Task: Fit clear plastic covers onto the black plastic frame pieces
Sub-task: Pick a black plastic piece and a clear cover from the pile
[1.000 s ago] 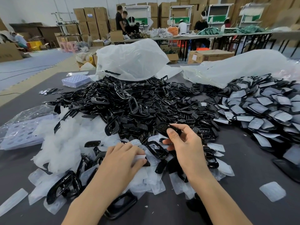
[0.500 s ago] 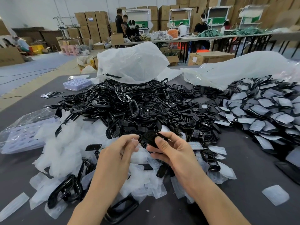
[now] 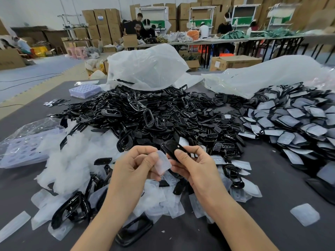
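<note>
My left hand: fingers curled, pinching a clear cover.
My right hand: thumb and fingers gripping a black frame piece, at 1 o'clock just beside the cover.
Frame pile: at 12 o'clock beyond my hands.

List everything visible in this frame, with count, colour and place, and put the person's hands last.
held clear cover: one, translucent, raised at centre front
held black frame piece: one, black, just right of that cover
loose frame pile: many, black, table centre
covered pieces pile: many, black with clear fronts, table right
loose covers: many, translucent, near centre
lone cover: one, translucent, near right
plastic bags: two, white, behind the piles
trays: at least two, lilac, far left and inside a clear bag at left
table: one, dark grey
cardboard boxes: many, brown, background
left hand: one, pinches the cover
right hand: one, grips the frame piece
</note>
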Tool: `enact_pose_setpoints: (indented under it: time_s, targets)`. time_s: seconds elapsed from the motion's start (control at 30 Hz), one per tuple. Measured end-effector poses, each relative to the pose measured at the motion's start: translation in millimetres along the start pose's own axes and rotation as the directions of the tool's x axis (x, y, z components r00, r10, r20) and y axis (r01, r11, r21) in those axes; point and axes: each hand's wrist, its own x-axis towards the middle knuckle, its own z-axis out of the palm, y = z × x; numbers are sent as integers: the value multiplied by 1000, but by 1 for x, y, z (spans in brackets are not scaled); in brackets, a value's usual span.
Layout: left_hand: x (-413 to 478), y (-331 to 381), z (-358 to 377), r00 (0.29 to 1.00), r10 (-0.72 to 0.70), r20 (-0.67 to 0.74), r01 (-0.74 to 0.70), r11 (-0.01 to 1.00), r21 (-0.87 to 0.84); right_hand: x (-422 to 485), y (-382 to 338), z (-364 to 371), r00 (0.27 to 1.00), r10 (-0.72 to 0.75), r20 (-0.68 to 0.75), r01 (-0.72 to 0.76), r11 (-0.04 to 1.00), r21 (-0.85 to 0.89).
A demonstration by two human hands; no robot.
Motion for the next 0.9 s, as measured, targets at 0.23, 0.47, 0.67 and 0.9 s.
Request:
enact_pose_setpoints:
  time_s: [0.23,0.47,0.67,0.9]
  targets:
    - [-6,-6,9,999,-18,-48,21,998,54,-3,2,4,1000,21,-14,-21,1000,2]
    - [-6,-7,9,995,80,-60,-58,950,308,-1,2,2,999,29,-13,-28,998,52]
    - [-7,1,7,1000,-18,-16,18,1000,18,-2,5,2,1000,22,-9,-23,993,-114]
    - [-6,-11,6,997,55,-45,-44,974,222,-4,5,5,999,28,17,-26,995,-96]
